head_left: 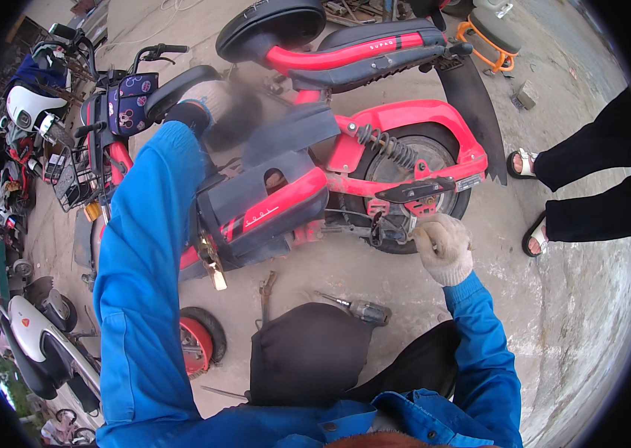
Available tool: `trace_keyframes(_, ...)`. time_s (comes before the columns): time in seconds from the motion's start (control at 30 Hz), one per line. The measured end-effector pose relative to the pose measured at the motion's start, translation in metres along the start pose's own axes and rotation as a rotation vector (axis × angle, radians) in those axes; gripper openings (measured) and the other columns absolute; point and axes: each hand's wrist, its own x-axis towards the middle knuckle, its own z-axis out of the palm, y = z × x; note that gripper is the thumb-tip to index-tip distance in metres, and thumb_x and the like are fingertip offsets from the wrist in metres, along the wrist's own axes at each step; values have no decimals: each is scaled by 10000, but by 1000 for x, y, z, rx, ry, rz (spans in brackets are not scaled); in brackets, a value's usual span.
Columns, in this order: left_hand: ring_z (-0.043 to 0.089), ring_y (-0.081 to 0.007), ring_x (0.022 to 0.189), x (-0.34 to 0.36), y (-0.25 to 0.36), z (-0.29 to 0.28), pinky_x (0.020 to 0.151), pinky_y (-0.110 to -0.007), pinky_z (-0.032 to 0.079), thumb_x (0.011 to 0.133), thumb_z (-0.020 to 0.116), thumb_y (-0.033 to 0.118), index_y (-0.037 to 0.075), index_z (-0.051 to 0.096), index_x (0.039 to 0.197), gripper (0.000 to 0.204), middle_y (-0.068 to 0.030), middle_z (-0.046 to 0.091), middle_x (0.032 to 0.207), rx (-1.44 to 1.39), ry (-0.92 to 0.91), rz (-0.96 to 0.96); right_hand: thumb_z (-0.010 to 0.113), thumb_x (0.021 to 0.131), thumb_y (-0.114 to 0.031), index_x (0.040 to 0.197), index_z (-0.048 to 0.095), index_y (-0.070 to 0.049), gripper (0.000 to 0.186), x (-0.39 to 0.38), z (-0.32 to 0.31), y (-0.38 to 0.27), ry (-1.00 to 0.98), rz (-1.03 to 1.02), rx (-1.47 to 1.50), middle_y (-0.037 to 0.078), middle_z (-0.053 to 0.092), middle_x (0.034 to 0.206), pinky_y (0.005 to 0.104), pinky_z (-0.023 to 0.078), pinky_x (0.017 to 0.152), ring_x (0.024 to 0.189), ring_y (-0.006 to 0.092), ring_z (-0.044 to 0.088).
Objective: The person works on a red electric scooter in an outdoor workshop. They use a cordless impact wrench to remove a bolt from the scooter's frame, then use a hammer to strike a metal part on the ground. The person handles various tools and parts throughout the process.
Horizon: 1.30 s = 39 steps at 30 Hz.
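A red and grey electric scooter (271, 213) has its rear wheel (390, 157), coil shock and hub exposed. My gloved left hand (211, 104) reaches over its middle beside a dark area; its fingers are smeared and unclear. My gloved right hand (442, 246) is curled beside the rear hub (405, 220); whatever it grips is hidden. The detached red and black seat section (353, 52) lies above the wheel. A power drill (368, 312) and a metal tool (266, 291) lie on the ground (495, 313) near my knees.
Another person's legs and sandalled feet (584, 216) are at right. Parked scooters (47, 336) line the left. A loose red-rimmed wheel (211, 336) lies lower left. An orange-framed stool (491, 45) and a block (526, 95) are at upper right.
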Motion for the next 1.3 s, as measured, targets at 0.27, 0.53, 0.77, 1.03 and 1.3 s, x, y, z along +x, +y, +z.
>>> trace_keyframes(0.27,775,-402,1114,131,-13,94,974,-489,612,1027,630,129,47,789,1193,244,-187,795,1186,-76,122,98,877,883,-281,1270,761,-66,458,105,29,-26,25,162,-316,135,795,1141,498,599,959,1065,390,764)
trace_keyframes(0.53,741,-384,1297,235,-24,201,1075,-499,593,1022,667,258,81,795,1343,388,-226,749,1424,307,-298,225,875,863,-222,1137,784,-61,331,129,34,-34,-71,262,-289,108,769,957,454,590,806,871,350,744)
trace_keyframes(0.77,743,-391,1290,274,-23,261,1081,-502,590,1013,673,289,70,791,1351,420,-234,751,1416,189,-247,116,892,825,-200,1153,786,-55,374,138,34,-35,-129,373,-282,124,772,977,456,589,818,887,358,747)
trace_keyframes(1.03,746,-399,1281,282,-21,297,1087,-506,587,1003,681,325,57,788,1361,460,-244,754,1406,97,-178,29,886,799,-165,1149,778,-48,384,139,35,-32,-168,405,-293,126,769,994,470,591,834,910,356,753)
trace_keyframes(1.3,748,-407,1272,268,-5,306,1094,-509,584,993,689,361,44,784,1371,502,-253,756,1397,46,-138,-8,862,819,-218,1138,783,-71,360,136,30,-34,-166,426,-316,113,777,989,491,601,832,923,363,754)
